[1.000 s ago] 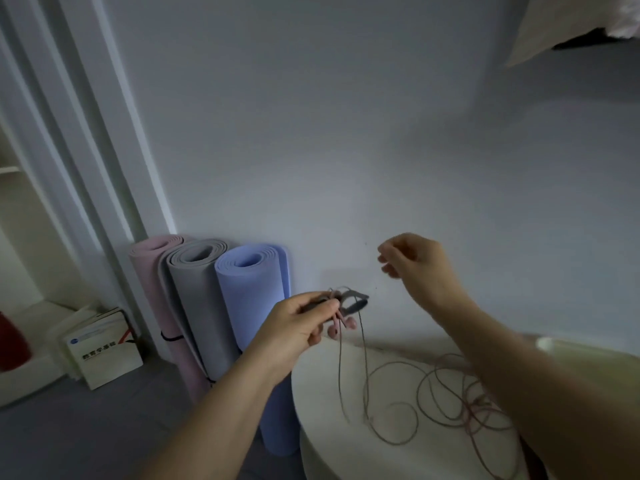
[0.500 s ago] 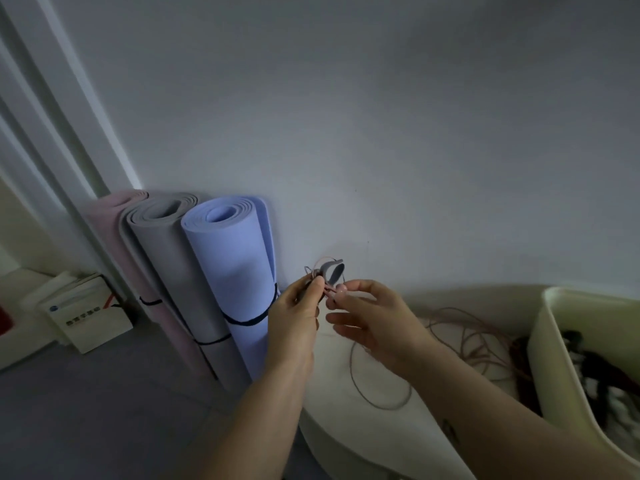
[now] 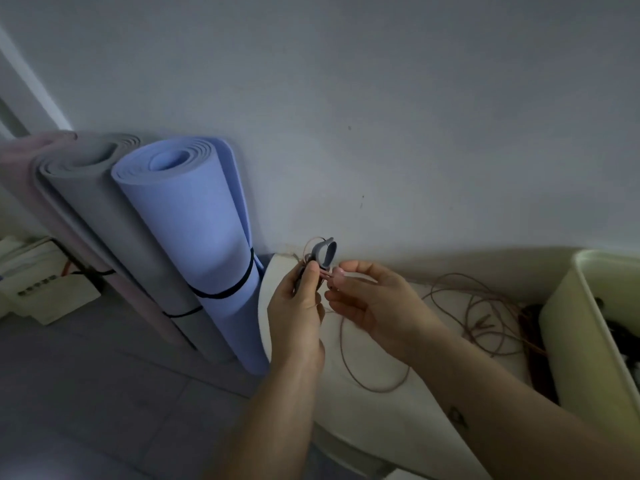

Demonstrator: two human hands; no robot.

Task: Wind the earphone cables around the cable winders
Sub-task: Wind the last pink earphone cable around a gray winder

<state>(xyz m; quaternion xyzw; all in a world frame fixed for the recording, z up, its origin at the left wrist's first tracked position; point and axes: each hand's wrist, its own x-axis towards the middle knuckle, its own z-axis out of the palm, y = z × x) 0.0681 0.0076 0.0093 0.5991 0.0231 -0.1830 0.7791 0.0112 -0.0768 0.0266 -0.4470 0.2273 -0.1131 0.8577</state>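
Head view, cable winder (image 3: pixel 323 252) in left hand (image 3: pixel 298 306)

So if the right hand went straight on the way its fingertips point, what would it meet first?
Probably the left hand, right beside it, gripping the grey cable winder. The right hand pinches the pink earphone cable almost at that thumb; depth is unclear.

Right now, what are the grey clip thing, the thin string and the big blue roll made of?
Cable winder: looks like soft grey rubber or silicone, matte, bent into a loop. Earphone cable: probably thin wire with a pinkish-brown plastic coat; it lies in limp loops. Blue mat: likely matte foam; thick rolled layers show at its end.
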